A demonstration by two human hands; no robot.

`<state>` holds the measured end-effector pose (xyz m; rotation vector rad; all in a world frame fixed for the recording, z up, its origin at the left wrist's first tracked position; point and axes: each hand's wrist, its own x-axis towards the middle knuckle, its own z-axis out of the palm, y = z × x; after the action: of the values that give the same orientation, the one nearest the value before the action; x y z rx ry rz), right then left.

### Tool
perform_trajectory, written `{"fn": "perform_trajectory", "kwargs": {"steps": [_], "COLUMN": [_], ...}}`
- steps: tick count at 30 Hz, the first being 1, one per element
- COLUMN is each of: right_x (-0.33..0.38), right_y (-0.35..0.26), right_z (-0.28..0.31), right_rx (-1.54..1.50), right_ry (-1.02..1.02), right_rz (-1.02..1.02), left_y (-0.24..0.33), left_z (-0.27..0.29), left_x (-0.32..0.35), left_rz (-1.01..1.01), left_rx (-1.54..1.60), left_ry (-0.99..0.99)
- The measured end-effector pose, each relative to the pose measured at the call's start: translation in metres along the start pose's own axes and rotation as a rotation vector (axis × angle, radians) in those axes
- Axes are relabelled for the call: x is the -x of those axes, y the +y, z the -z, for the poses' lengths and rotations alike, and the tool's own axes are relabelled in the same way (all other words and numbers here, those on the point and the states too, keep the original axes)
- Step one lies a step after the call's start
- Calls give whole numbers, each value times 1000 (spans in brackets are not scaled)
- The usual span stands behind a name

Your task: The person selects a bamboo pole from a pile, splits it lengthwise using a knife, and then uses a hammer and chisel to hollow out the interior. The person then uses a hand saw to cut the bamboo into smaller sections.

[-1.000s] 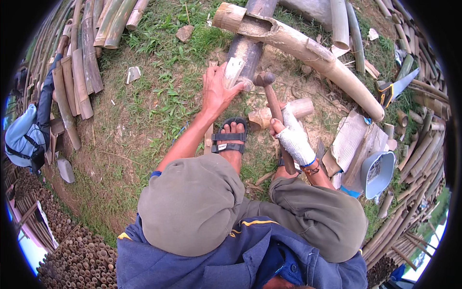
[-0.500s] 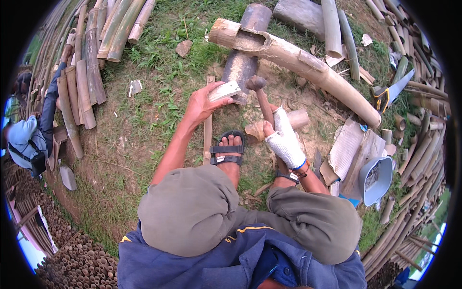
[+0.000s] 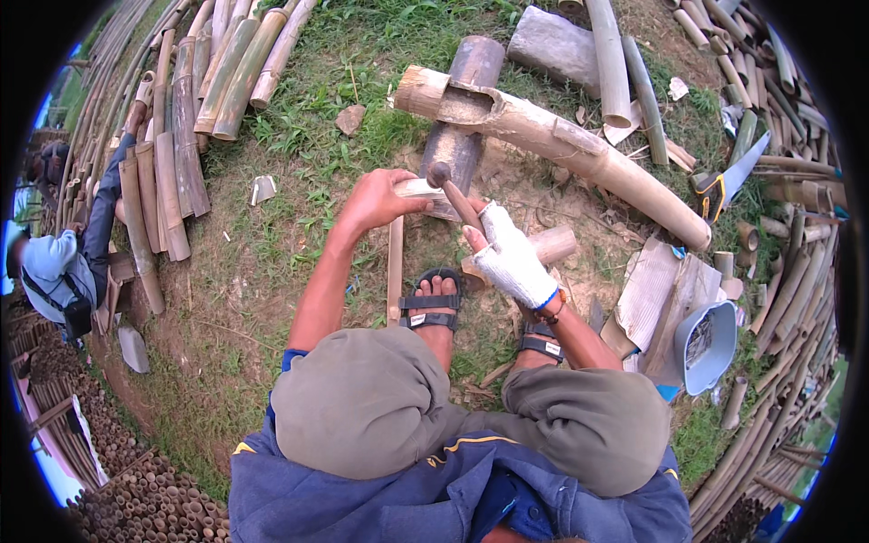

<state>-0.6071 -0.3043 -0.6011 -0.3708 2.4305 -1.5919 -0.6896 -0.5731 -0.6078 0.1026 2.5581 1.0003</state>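
Note:
My bare left hand (image 3: 377, 201) grips a short pale piece of split bamboo (image 3: 413, 188) between thumb and fingers, over the near end of a thick dark round log (image 3: 438, 145). In my right hand (image 3: 513, 261), which wears a white fingerless glove, is a hammer (image 3: 462, 204), held by its wooden handle. Its rounded head covers the right end of the bamboo piece; whether the two touch I cannot tell. A thick bamboo pole (image 3: 579, 154) with a notch cut in its top rests across the log just beyond my hands.
A shorter bamboo length (image 3: 549, 245) lies by my right wrist. Off to the right are a handsaw (image 3: 738, 174), flat boards (image 3: 654, 282) and a grey-blue plastic tub (image 3: 711, 348). Bamboo poles (image 3: 186, 127) are stacked at the left, where another person (image 3: 56, 271) sits.
The hammer head has swung left and down, from beside the bamboo piece to over its right end. My left hand keeps its grip, and the piece now lies lower and flatter.

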Motion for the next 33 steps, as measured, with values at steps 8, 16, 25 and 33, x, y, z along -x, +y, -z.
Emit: {"fn": "perform_trajectory", "kwargs": {"steps": [8, 16, 25, 33], "right_x": [0, -13, -16, -18], "right_y": [2, -9, 12, 6], "right_z": [-7, 12, 7, -3], "right_rx": [-322, -351, -430, -631], "right_ry": [57, 18, -151, -185], "right_rz": [-207, -291, -385, -484], "left_y": [-6, 3, 4, 1], "left_z": [2, 5, 14, 15], "left_x": [-3, 3, -4, 2], "left_rz": [34, 40, 42, 38], "left_rx": [36, -27, -172, -246], "left_ry": [-31, -32, -48, -33]}}
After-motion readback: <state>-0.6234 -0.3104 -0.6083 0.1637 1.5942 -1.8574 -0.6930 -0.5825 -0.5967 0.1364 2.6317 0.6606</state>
